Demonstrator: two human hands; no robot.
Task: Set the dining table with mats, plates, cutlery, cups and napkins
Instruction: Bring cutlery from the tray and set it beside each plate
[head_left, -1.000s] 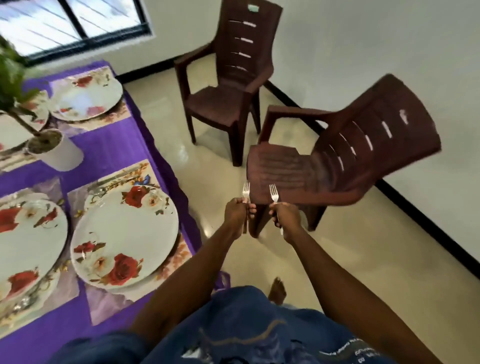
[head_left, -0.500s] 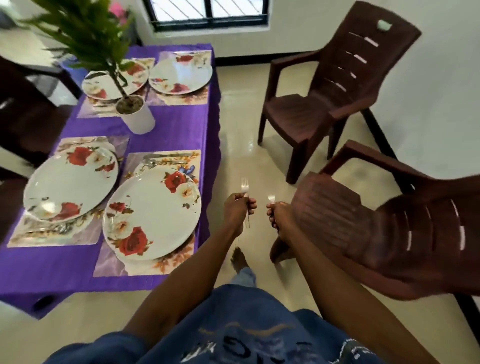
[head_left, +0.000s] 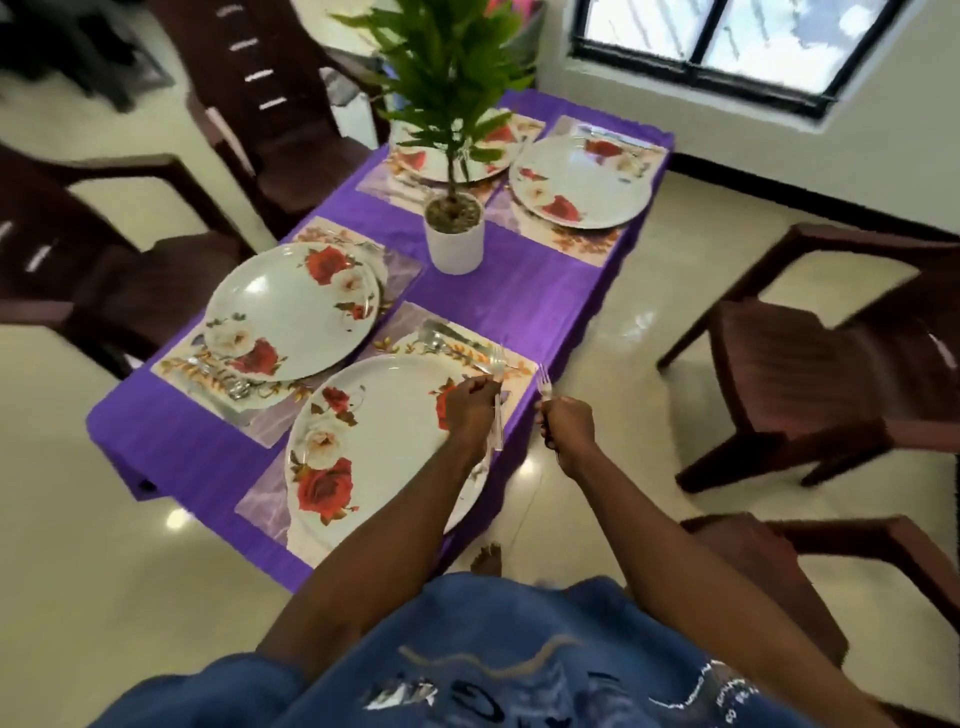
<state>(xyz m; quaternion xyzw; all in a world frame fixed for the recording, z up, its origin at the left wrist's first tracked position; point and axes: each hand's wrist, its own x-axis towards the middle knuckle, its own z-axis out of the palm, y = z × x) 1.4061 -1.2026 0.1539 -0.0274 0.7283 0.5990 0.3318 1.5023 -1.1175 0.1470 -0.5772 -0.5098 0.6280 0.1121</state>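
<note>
Dining table (head_left: 519, 291): covered with a purple cloth; four floral mats lie on it, each bearing a white plate with red roses.
Nearest plate (head_left: 384, 431): rests on the nearest mat (head_left: 270, 499), at the table corner closest to the person.
Left hand (head_left: 470, 408): clenched around a fork (head_left: 497, 395), tines pointing away from the person; it hovers over the right edge of the nearest plate.
Right hand (head_left: 566, 431): clenched around a second fork (head_left: 544, 382), tines up; it is just past the table's edge, above the floor.
Cutlery on mat (head_left: 447, 338): metal pieces lie beyond the nearest plate; too blurred to tell which kind.
Potted plant (head_left: 454, 228): stands upright in a white pot at the table's centre.
Chairs (head_left: 831, 364): brown plastic, standing around the table.
</note>
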